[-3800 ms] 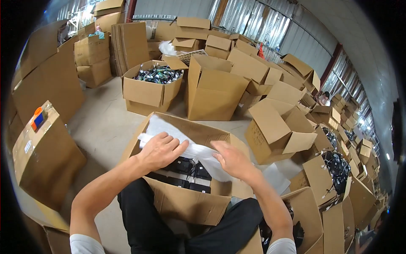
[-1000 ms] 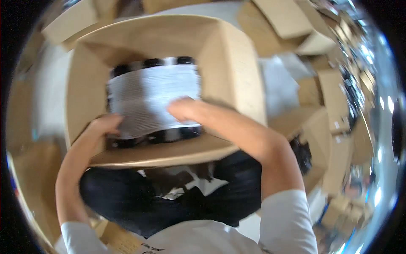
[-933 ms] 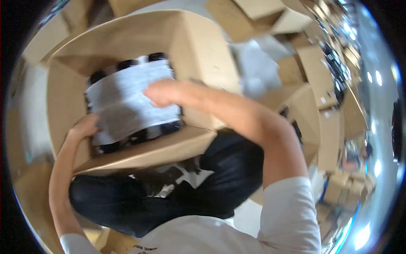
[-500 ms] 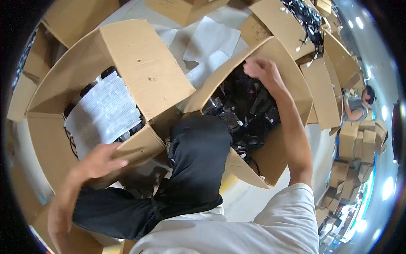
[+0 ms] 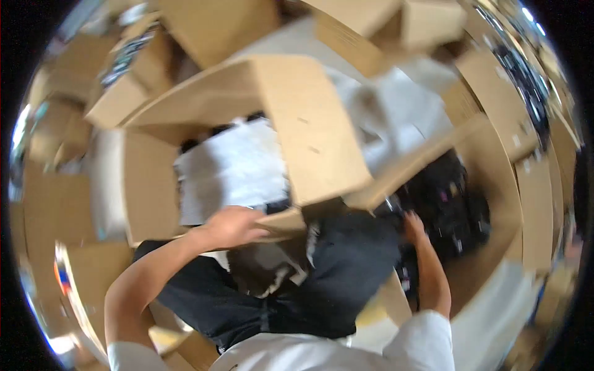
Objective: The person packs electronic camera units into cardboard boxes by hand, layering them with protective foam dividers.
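My left hand [image 5: 234, 227] lies on the near edge of the left cardboard box [image 5: 318, 133], its fingers loosely apart. Inside that box, a white padded sheet [image 5: 235, 170] covers black items, whose edges show around it. My right hand [image 5: 414, 227] is down in the right cardboard box [image 5: 492, 154], at the left side of a heap of black parts [image 5: 442, 198] with small pale tags. Blur hides whether those fingers hold a part. Between the two boxes are my knees in black trousers.
White packing sheets [image 5: 402, 108] lie on the floor beyond the boxes. More cardboard boxes [image 5: 216, 25] stand behind and to the left [image 5: 52, 204]. At the far right, a box carries black cables [image 5: 523, 80].
The view has swung, so both boxes appear farther right. My right hand has come down from the far side of its box to the heap's near left. My left hand stays on the box edge.
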A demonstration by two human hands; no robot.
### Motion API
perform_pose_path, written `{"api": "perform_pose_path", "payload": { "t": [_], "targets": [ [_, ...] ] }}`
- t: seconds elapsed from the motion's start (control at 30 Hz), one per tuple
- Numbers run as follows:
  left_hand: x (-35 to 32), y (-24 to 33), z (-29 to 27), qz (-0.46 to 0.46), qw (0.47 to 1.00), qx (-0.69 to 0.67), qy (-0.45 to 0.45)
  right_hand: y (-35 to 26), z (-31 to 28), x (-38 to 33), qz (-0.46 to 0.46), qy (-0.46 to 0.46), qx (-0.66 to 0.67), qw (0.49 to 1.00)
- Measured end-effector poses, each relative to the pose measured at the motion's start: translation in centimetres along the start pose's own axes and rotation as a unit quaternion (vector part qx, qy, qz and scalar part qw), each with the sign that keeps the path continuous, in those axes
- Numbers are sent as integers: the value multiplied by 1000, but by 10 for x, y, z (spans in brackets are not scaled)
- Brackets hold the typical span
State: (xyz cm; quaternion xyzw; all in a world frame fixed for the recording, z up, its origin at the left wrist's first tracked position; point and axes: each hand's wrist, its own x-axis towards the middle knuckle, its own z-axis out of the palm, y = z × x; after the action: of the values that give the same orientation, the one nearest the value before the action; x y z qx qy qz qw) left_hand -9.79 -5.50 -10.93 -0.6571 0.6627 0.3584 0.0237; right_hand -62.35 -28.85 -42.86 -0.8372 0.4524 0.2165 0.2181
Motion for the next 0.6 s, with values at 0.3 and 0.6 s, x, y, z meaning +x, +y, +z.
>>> {"api": "perform_pose_path", "payload": {
  "t": [0.3, 0.6],
  "targets": [
    [0, -9, 1, 91, 992, -11, 88, 24, -142, 129, -62, 42, 145, 987],
    [-21, -24, 16, 120, 983, -24, 136, -183, -327, -244, 77, 199, 78, 974]
  ]
}}
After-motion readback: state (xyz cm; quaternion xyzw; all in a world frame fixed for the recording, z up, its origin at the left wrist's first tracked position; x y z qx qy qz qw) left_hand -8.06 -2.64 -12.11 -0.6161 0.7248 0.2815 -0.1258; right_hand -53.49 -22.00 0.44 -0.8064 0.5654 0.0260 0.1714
